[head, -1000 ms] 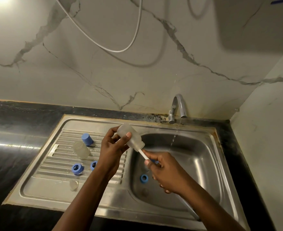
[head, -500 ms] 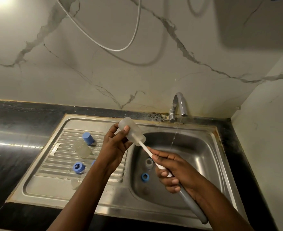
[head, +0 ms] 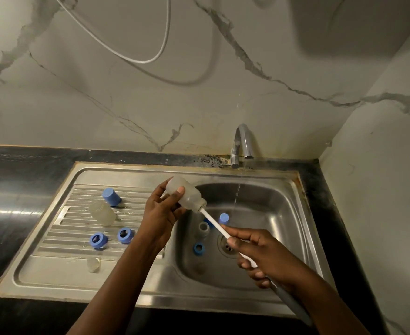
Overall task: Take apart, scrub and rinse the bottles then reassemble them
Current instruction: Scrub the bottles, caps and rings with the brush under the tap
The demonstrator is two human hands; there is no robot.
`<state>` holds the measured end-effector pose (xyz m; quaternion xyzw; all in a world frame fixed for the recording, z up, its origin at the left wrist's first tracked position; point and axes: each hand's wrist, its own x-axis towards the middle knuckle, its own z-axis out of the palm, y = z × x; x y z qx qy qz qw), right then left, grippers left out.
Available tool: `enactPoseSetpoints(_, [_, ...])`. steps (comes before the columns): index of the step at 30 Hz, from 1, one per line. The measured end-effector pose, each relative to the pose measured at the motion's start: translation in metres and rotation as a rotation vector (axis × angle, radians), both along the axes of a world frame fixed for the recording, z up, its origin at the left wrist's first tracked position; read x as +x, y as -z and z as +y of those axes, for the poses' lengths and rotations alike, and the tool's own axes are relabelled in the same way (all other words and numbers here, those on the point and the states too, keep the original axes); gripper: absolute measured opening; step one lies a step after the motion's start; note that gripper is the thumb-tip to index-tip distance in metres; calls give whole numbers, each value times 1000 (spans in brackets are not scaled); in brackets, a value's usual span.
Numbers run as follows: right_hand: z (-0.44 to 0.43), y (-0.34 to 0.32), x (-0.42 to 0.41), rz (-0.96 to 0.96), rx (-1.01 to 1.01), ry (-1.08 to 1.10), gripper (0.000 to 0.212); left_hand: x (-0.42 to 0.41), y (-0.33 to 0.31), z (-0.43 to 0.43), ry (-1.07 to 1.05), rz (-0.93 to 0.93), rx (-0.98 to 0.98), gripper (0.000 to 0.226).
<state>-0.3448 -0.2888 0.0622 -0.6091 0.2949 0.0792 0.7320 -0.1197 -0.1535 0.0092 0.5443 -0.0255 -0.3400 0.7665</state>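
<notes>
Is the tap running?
On: a thin stream falls from the tap into the sink.

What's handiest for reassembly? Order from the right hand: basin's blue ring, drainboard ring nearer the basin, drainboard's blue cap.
From the right hand:
1. basin blue ring, just left.
2. drainboard ring nearer the basin, farther left.
3. blue cap, drainboard's back left.

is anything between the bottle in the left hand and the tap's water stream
Nothing visible stands in the gap between the frosted bottle, held by the left hand, and the water stream falling to its right. The brush, held by the right hand, sits in the bottle's mouth, its shaft running below that path.
</notes>
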Motion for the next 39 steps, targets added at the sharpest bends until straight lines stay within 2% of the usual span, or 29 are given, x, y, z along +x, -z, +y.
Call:
enactPoseSetpoints(10, [-37,9,-53,88,32,60,34,-17,40,-20,-95,296,18,55])
enactPoseSetpoints(14, [-53,14,-66,80,42,130,36,-40,63,-35,-115,437,106,49])
enactPoseSetpoints(18, [-60,23,-72,87,62,130,36,-61,98,-54,-79,726,112,56])
enactPoseSetpoints(20, [-63,26,-74,103,73,123,35,-70,117,-66,-75,810,112,59])
enactPoseSetpoints(23, [-66,33,-75,134,83,106,35,-80,141,-87,-128,837,133,52])
enactPoseSetpoints(27, [-73,44,-72,174,86,95,35,-84,173,-110,-172,875,173,54])
enactPoseSetpoints(34, [-82,71,-62,239,102,100,35,-76,211,-129,-232,943,136,40])
enactPoseSetpoints(39, [-86,83,-57,261,123,88,36,-68,240,-137,-286,954,150,55])
